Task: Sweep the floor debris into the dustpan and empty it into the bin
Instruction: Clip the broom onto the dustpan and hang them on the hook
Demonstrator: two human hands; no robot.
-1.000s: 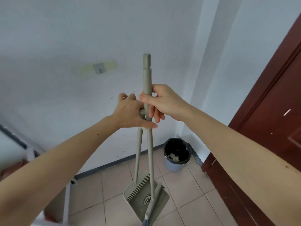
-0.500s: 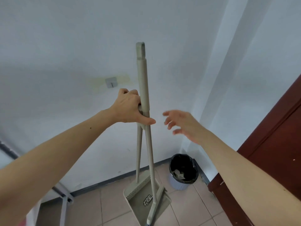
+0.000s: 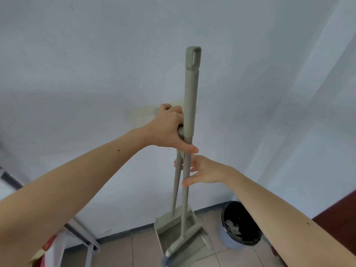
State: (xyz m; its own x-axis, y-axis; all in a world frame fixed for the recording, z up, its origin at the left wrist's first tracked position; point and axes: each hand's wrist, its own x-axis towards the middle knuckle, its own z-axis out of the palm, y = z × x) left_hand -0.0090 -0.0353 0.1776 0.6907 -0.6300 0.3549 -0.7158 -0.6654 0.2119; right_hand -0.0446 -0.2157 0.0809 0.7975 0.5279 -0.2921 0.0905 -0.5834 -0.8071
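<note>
Here the pale wall [image 3: 96, 74] fills most of the view, with a strip of tiled floor [image 3: 231, 257] at the bottom and a dark red door [image 3: 342, 209] at the near right edge. Against the far wall stands the bin [image 3: 241, 224], lined in black, with pale scraps lying inside; it sits just right of the dustpan [image 3: 169, 230]. The dustpan is grey-green, with a comb of teeth along its back edge and its thin handle rising to the left hand [image 3: 169, 130]. The broom [image 3: 189, 112], the same colour, stands with its head resting in the pan and its long handle ending in a loop above the hands.

The left hand is wrapped around both handles where they meet, thumb stretched across the front. The right hand [image 3: 202, 171] is lower, fingers spread and loosely curled at the two shafts; whether it has closed on either cannot be told.

Judged from this, the step in hand is the putting away or parting of the set, since scraps already lie in the bin and no debris shows on the visible tiles. The next move calls for a steady hold on both handles so the broom head does not slip out of the pan.
</note>
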